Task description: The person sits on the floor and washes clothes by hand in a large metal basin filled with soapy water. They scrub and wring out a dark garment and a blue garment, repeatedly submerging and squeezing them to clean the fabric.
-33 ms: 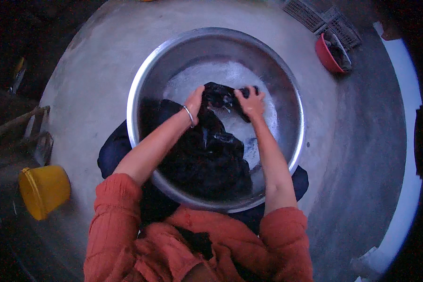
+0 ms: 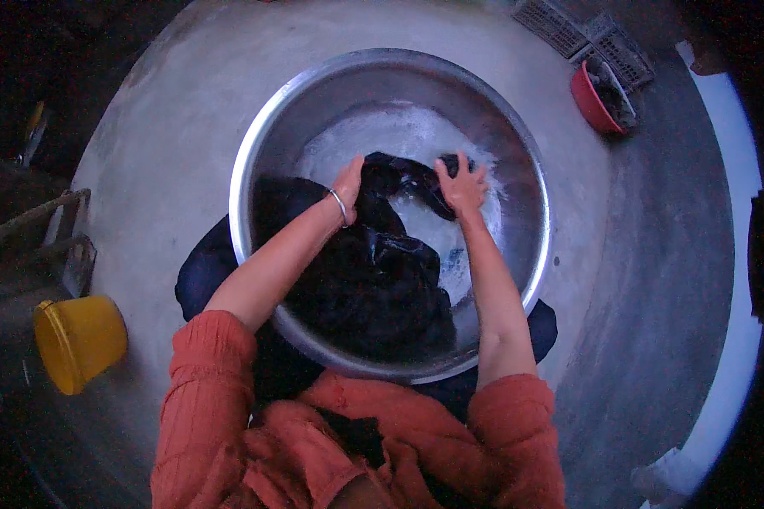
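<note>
A wet black cloth [image 2: 399, 175], its kind of garment not plain, lies bunched in a wide steel basin [image 2: 539, 199]. My left hand [image 2: 349, 185], a silver bangle at its wrist, grips the left end of a raised fold; its fingertips are partly hidden by the cloth. At the other end of that fold, my right hand [image 2: 463, 183] presses on a dark clump, fingers somewhat apart and bent over it. The cloth's larger mass is heaped in the near left half of the basin, below my hands. Whitish, sudsy-looking water shows on the basin's bottom.
The basin stands on a grey concrete floor [image 2: 174, 170], between my legs. A yellow bucket [image 2: 93, 339] lies tipped at the left. At the far right are a red tub [image 2: 592, 100] with dark contents and grey plastic crates [image 2: 552, 27]. Dim clutter fills the left edge.
My right hand has shifted slightly right and down, its fingers a little more spread. The fold between my hands is stretched a bit longer and lower. My left hand has moved barely leftward.
</note>
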Tool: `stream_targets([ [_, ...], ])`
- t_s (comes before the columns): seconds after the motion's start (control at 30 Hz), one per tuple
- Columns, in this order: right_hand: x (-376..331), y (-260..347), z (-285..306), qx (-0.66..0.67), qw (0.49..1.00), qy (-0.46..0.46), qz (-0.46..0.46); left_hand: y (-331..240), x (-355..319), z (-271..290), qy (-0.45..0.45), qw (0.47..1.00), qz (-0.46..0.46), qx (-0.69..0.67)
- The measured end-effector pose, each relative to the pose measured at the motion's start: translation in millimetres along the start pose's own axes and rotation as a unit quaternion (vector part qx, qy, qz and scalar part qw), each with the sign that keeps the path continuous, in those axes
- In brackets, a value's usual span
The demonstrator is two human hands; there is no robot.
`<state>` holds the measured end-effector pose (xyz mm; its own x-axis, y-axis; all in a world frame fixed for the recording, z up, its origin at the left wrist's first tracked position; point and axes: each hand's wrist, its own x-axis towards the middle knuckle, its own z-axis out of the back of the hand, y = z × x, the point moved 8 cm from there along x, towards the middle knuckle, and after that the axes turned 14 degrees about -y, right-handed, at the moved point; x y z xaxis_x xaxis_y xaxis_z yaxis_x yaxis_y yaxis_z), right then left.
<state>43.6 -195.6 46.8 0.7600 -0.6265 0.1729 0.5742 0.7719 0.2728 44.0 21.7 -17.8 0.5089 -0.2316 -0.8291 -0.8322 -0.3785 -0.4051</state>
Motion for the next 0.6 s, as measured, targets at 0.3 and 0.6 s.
stream_targets([
  [0.3,-82.9,92.3,1.2,0.414,0.891,0.118,0.144,-0.5,-15.4,-8.2,0.027,0.999,-0.021,-0.026],
  [0.6,-91.9,110.9,78.6,0.334,0.904,-0.163,0.213,14.8,-45.9,-25.1,0.115,0.991,-0.026,-0.061],
])
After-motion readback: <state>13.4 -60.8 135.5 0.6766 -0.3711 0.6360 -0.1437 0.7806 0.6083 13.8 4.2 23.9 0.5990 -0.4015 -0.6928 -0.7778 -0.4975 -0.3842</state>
